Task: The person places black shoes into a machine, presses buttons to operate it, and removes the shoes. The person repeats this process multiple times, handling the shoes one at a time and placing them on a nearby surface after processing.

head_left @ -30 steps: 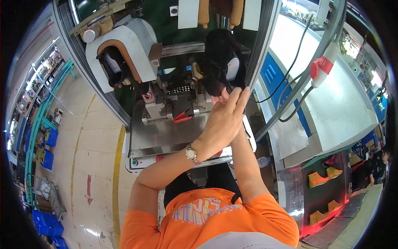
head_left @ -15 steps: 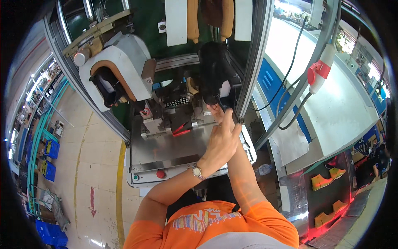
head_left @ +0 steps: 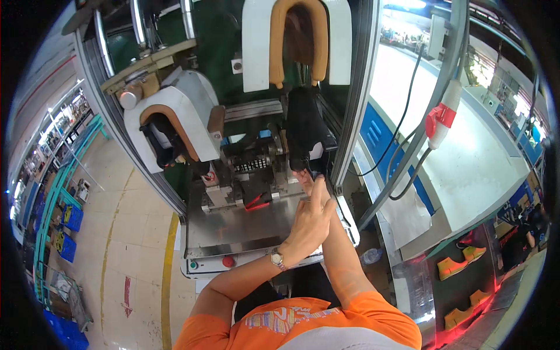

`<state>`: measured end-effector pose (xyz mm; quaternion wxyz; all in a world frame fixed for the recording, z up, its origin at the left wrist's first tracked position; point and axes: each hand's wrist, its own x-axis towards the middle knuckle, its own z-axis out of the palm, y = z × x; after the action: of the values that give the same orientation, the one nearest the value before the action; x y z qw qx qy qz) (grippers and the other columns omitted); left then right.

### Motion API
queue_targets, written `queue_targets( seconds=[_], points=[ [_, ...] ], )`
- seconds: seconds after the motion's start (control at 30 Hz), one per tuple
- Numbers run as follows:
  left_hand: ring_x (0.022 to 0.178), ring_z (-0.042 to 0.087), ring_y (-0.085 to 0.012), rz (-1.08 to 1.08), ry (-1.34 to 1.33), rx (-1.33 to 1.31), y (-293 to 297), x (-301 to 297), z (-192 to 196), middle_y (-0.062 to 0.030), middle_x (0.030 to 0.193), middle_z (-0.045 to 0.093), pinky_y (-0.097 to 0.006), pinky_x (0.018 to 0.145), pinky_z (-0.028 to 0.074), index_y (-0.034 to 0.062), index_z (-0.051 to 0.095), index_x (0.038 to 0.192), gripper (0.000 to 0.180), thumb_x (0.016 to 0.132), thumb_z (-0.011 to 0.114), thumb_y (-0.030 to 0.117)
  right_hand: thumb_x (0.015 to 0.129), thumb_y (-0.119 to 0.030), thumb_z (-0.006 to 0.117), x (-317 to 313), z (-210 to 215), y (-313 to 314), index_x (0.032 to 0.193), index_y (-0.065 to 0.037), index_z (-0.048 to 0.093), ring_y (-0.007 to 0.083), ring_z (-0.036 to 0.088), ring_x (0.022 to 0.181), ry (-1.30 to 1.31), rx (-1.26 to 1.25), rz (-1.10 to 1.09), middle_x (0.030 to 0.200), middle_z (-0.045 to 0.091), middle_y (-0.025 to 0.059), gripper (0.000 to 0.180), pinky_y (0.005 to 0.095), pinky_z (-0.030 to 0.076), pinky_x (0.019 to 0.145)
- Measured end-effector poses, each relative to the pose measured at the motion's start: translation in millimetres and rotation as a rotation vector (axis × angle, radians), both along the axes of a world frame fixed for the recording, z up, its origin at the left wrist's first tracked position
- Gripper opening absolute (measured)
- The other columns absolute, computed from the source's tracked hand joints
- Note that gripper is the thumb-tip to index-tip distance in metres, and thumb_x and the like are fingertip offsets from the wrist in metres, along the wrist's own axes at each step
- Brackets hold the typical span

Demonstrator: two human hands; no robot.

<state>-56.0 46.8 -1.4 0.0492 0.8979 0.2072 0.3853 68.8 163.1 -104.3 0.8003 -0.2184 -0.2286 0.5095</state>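
Observation:
A black shoe upper [head_left: 304, 125] with a pale lining patch sits over the right-hand form of a moulding machine. Both my hands meet at its near, lower end. My left hand [head_left: 308, 224], with a wristwatch behind it, crosses in front of my right and pinches the upper's edge with its fingertips. My right hand [head_left: 303, 180] is partly hidden behind it, its curled fingers gripping the same end. To the left, another black shoe upper [head_left: 160, 137] rests inside a white clamp with a tan pad [head_left: 201, 128].
A raised white horseshoe clamp [head_left: 256, 49] hangs above the right form. A red-handled tool [head_left: 256, 204] lies on the steel bed [head_left: 233, 224]. Red [head_left: 228, 261] and green [head_left: 193, 265] buttons line the front edge. Yellow shoe pieces [head_left: 452, 267] sit at far right.
The view has shifted, so the machine appears lower and more of the raised clamp shows. My hands stay at the upper's near end, with the left fingers slightly repositioned.

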Motion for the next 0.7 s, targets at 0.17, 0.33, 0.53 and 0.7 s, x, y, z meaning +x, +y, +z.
queue_targets(
  seconds=[0.17,0.33,0.53,0.7],
  points=[
    [0.092,0.055,-0.0316,-0.096,-0.067,-0.058,-6,-22,25,-0.0211,0.134,0.028,-0.041,0.084,0.042,0.0049,0.053,0.101,0.032,0.07,0.059,0.002,0.086,-0.015,0.049,0,17,-16,0.098,-0.005,0.056,0.0152,0.059,0.078,0.16,-0.109,0.117,0.088,0.06,0.0068,0.017,0.0289,0.053,0.07],
    [0.101,0.054,-0.0292,-0.132,-0.173,-0.1,-13,-64,52,-0.0171,0.13,0.039,-0.039,0.086,0.041,0.0071,0.055,0.102,0.032,0.071,0.062,0.004,0.08,-0.016,0.06,44,-30,-48,0.109,-0.009,0.057,0.0125,0.057,0.085,-0.333,-0.293,-0.236,0.095,0.062,0.0025,0.029,0.0237,0.042,0.071],
    [0.105,0.053,-0.0294,-0.092,-0.267,-0.08,2,-90,62,-0.0132,0.119,0.053,-0.036,0.086,0.042,0.0048,0.057,0.098,0.025,0.073,0.06,0.001,0.074,-0.002,0.062,107,-150,-141,0.102,0.001,0.058,0.0192,0.059,0.087,-0.618,-0.824,-0.783,0.097,0.061,0.0127,0.028,0.0285,0.047,0.08],
    [0.088,0.055,-0.0227,-0.056,-0.024,0.171,14,-61,57,-0.0105,0.125,0.047,-0.035,0.075,0.042,0.0073,0.052,0.117,0.044,0.074,0.062,0.01,0.087,-0.019,0.058,41,-53,-99,0.107,-0.001,0.058,0.0127,0.06,0.08,-0.519,-0.363,-0.482,0.095,0.062,0.0061,0.027,0.0251,0.05,0.063]
  ],
)
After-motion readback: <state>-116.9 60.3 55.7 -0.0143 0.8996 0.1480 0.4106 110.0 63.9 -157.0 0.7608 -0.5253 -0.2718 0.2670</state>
